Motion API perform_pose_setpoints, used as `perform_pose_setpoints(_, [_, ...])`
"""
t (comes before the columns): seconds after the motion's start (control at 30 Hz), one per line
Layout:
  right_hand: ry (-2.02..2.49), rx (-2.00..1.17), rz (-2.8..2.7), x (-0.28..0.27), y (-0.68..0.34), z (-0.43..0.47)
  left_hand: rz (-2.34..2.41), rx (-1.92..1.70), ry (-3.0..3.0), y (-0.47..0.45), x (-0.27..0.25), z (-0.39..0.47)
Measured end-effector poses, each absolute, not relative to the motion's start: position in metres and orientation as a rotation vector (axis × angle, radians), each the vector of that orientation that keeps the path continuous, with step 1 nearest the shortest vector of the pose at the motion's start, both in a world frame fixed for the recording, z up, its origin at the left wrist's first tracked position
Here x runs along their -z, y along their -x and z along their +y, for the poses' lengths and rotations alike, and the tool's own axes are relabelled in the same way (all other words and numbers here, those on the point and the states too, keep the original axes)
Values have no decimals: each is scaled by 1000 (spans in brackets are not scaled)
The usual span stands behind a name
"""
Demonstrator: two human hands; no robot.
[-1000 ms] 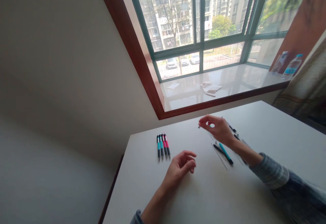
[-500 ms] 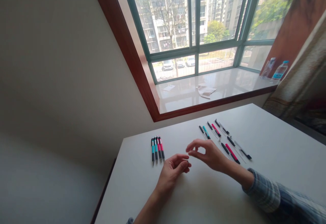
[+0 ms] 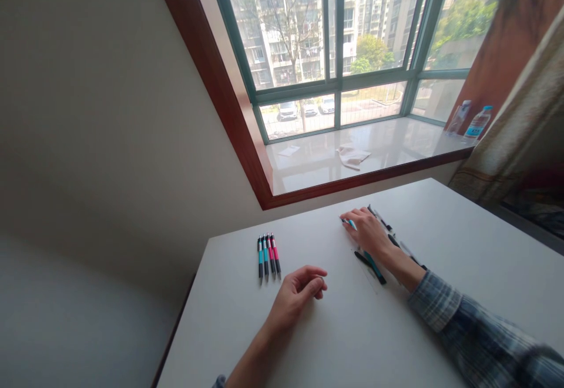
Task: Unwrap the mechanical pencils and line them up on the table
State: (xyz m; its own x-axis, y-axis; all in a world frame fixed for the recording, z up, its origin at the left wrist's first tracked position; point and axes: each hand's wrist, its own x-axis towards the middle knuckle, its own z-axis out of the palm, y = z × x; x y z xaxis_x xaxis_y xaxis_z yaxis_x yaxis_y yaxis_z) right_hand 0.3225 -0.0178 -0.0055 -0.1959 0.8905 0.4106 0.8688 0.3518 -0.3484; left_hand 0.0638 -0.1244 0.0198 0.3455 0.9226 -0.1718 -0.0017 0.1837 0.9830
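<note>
My left hand [image 3: 299, 294] rests on the white table [image 3: 335, 347] with its fingers curled in a pinch. What is between thumb and fingers is too small to name. Over the back group of pen parts lies my right hand [image 3: 365, 232], thumb and index finger apart around a teal pen barrel [image 3: 352, 224]; the palm hides other parts. Near the right wrist lie a teal and black barrel [image 3: 375, 268] and a black pen piece [image 3: 362, 258]. Several whole pens [image 3: 268, 258], teal and pink, stand in a row left of my left hand.
More pen parts [image 3: 412, 254] lie to the right, partly behind my right forearm. Past the table, a window sill [image 3: 308, 173] holds a crumpled cloth [image 3: 351, 156] and plastic bottles [image 3: 478, 123]. A curtain [image 3: 497, 141] hangs at the right.
My right hand has moved from beside the left hand, forward to the back group of pen parts, uncovering the teal and black barrel. My left hand stays nearly in place, still pinched.
</note>
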Motion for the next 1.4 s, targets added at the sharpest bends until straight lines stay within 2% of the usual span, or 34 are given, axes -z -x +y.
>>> perform_pose_setpoints(0.37, [1643,12,-2041,0,-316,-19,1021,-832,-1196,-65,-22,-126])
perform_pose_setpoints(1.0, [1592,-121,-1965,7,-315,-14,987,-857,-1178,-68,-23,-128])
perform_pose_setpoints(1.17, [1452,-119,-1844,-10,-310,-26,974,-939,-1018,-68,-26,-131])
perform_pose_setpoints(1.27, [1271,-364,-1722,-24,-298,-51,961,-1022,-901,-64,-29,-131])
perform_pose_setpoints(1.4, [1056,-1048,-1567,-25,-278,-84,942,-1177,-766,-54,-29,-128])
